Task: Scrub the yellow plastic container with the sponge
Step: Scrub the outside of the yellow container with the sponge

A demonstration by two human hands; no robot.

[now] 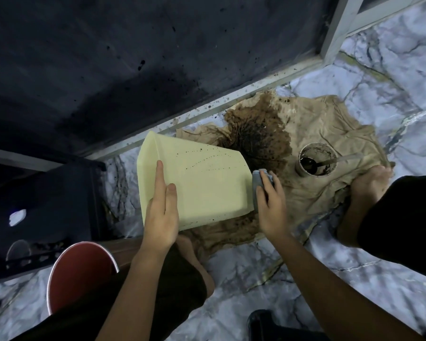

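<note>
A pale yellow plastic container (202, 183) lies tilted over a stained cloth, its broad side facing up and dotted with lines of dark specks. My left hand (161, 207) rests on that side with straight fingers, steadying it near the lower left edge. My right hand (271, 203) grips a grey sponge (257, 183) and holds it against the container's right edge.
A beige cloth (325, 134) with a large brown stain covers the marble floor. A small cup (316, 162) of dark liquid with a spoon stands on it. A red bucket (79, 274) sits at lower left. My bare feet and knees flank the cloth; a dark panel rises behind.
</note>
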